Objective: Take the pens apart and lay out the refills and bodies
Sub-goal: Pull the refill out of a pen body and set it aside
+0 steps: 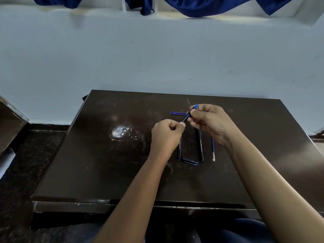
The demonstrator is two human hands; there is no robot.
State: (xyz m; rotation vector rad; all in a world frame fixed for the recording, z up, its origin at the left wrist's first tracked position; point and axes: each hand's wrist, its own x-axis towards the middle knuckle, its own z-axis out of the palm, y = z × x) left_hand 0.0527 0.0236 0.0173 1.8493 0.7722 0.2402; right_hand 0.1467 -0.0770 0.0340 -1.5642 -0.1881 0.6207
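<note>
A black pen with a blue tip end (188, 115) is held slanted above the dark table (108, 163). My left hand (166, 135) grips its lower end; my right hand (208, 121) pinches its upper, blue end. On the table under my hands lie two black pen bodies (201, 148), side by side, pointing towards me. A blue refill (213, 149) lies to their right. Another blue refill (178, 113) lies crosswise farther back. A black cap with a blue clip (190, 161) rests near the bodies' near ends.
A whitish worn patch (120, 132) marks the tabletop to the left. A pale wall (157, 55) rises right behind the table, with blue curtains (210, 6) hanging above. A dark speckled floor (19, 163) and a brown piece of furniture (8, 120) are on the left.
</note>
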